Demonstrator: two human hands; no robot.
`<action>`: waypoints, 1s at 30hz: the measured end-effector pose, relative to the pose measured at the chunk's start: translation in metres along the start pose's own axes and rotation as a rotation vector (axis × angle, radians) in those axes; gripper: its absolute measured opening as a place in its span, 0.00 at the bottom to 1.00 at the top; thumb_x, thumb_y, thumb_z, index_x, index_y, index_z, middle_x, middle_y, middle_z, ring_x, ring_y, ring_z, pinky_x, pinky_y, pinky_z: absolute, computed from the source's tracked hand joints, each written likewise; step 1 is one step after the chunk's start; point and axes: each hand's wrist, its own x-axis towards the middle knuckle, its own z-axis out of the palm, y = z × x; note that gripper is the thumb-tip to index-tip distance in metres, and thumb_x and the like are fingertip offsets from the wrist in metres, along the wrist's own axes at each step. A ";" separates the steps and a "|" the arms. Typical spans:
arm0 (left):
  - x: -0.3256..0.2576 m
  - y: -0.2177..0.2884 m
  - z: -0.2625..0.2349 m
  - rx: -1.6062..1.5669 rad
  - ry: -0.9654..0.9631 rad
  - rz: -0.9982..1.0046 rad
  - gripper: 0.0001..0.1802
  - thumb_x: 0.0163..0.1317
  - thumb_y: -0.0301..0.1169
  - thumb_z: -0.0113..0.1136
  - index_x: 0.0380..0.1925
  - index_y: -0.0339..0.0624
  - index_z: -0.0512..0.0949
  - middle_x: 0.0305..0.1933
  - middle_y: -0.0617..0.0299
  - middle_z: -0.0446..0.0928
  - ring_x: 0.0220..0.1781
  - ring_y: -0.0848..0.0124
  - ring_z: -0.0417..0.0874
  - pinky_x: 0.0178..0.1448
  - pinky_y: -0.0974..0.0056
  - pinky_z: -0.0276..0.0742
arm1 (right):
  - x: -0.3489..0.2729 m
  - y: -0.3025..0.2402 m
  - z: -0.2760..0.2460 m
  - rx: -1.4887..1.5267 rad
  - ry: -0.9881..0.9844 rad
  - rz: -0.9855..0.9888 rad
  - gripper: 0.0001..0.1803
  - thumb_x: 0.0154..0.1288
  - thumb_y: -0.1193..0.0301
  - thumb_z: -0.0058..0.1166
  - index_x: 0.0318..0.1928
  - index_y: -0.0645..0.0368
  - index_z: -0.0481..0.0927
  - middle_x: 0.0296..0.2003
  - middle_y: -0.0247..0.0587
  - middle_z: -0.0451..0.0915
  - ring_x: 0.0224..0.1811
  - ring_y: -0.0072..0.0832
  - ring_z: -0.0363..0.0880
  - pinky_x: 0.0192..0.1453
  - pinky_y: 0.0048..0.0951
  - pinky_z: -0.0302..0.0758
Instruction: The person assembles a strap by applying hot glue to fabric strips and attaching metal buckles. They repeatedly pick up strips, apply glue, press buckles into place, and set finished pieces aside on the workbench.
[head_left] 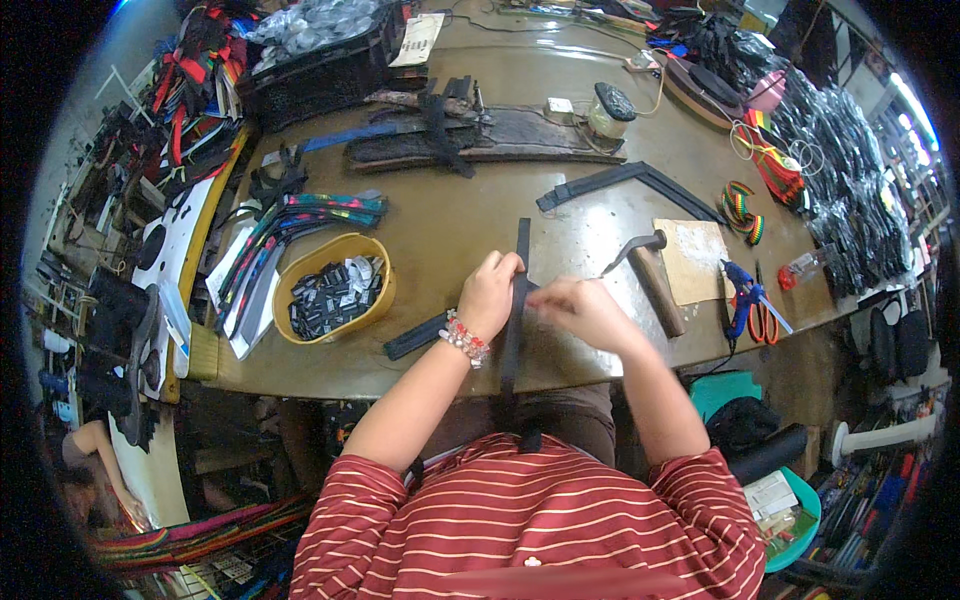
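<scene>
In the head view, both hands meet at the centre of the frame over the near edge of the counter (450, 230). The left hand (490, 292), with a bead bracelet (465, 338) on its wrist, is closed around a black strap (520, 262) that runs upright through the middle of the frame, from above the hands down past the counter edge toward the person's lap. The right hand (580, 310) pinches the same strap just right of the left hand, fingers curled onto it.

A second black strip (418, 336) lies on the counter just below and left of the left hand. Left of centre sits a yellow bowl (385, 290) holding small black pieces. Beside it, further left, lie coloured straps (290, 232). Right of the hands a hammer (650, 272) rests with its handle pointing toward the lower right, touching a tan board (695, 265). Further right lie a blue glue gun (742, 298) and scissors (766, 318) near the counter edge. In the upper centre are long dark leather pieces (520, 135) and a jar (605, 115). Black bags (850, 180) pile up at the upper right.
</scene>
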 end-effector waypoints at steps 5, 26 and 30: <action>-0.007 0.003 0.000 0.115 0.023 0.051 0.08 0.54 0.21 0.55 0.34 0.44 0.75 0.34 0.54 0.73 0.35 0.54 0.80 0.39 0.54 0.78 | -0.001 0.018 0.062 -0.440 0.474 -0.067 0.17 0.54 0.82 0.51 0.47 0.65 0.80 0.38 0.48 0.76 0.40 0.43 0.73 0.48 0.37 0.73; -0.011 -0.011 -0.127 0.126 -0.060 -0.111 0.12 0.58 0.38 0.59 0.32 0.40 0.78 0.31 0.49 0.78 0.41 0.56 0.81 0.45 0.54 0.76 | -0.003 0.020 0.069 -0.499 0.487 -0.008 0.19 0.55 0.83 0.45 0.49 0.62 0.72 0.41 0.49 0.76 0.42 0.44 0.73 0.46 0.40 0.71; -0.006 -0.056 -0.166 0.593 0.082 -0.524 0.21 0.56 0.43 0.64 0.30 0.36 0.70 0.25 0.48 0.79 0.31 0.52 0.82 0.36 0.53 0.77 | -0.002 0.023 0.073 -0.394 0.560 0.029 0.15 0.59 0.82 0.46 0.48 0.61 0.71 0.37 0.49 0.77 0.40 0.45 0.74 0.45 0.40 0.72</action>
